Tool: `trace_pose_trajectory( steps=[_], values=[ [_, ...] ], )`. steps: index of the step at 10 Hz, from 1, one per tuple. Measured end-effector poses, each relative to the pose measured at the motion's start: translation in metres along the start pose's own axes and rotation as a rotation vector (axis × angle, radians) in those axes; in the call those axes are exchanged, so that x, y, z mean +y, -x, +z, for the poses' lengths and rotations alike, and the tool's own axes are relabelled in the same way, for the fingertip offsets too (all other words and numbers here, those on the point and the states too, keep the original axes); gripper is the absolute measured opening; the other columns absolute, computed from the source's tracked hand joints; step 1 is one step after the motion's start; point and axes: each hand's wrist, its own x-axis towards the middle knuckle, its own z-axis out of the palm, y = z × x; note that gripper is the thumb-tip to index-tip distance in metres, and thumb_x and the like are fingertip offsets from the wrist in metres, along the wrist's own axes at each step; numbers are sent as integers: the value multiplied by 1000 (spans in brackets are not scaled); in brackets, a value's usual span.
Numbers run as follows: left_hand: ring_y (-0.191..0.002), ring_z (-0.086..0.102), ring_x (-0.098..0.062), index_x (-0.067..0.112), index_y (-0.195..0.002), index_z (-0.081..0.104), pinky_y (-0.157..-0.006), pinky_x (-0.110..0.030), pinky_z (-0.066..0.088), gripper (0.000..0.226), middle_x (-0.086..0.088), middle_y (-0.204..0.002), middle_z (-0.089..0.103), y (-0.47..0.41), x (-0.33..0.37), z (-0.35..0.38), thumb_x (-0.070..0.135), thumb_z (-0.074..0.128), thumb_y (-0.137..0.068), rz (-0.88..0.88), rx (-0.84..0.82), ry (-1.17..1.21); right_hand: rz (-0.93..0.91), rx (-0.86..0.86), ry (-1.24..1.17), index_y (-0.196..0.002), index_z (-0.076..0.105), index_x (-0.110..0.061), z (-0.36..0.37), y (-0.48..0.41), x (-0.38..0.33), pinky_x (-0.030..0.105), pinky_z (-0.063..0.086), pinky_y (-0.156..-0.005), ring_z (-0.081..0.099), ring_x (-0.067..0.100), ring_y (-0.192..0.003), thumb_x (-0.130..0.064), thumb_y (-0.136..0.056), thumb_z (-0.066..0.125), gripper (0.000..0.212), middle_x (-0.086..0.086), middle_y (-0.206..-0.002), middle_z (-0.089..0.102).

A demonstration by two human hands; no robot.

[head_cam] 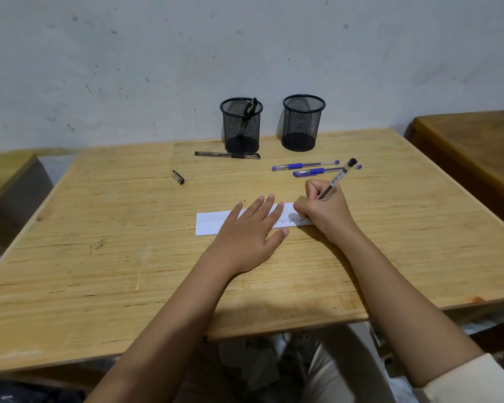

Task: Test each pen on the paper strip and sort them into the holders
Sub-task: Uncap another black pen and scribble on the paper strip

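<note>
Head view: my right hand (323,210) grips a black pen (336,178), tip on the paper strip (213,222) at its right end. My left hand (249,234) lies flat, fingers straight, pressing the strip's middle. Both holders (241,125) stand well beyond.

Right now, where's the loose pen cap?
Head view, left of centre: the pen cap lies alone on the table, left of and nearer than the black pen before the left holder.
</note>
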Motion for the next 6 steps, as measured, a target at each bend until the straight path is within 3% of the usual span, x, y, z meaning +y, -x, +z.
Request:
trace_pose_trajectory(
  steps=[3, 6],
  values=[
    [-145, -9, -8, 31, -149, 0, -119, -39, -5, 56, 8, -159, -7, 0, 0, -1, 50, 16, -98, 0, 4, 4, -7, 6, 1, -54, 34, -9, 0, 1, 0, 25, 28, -53, 31, 17, -54, 8, -69, 55, 31, 10, -56, 30],
    [-145, -8, -7, 31, -149, 2, -119, -38, -6, 57, 8, -159, -6, 0, -1, 3, 51, 16, -98, 3, 29, 10, 8, 35, -37, -54, 36, -8, -2, 1, -1, 24, 32, -52, 34, 14, -52, 9, -68, 57, 31, 7, -54, 33]
  ],
)
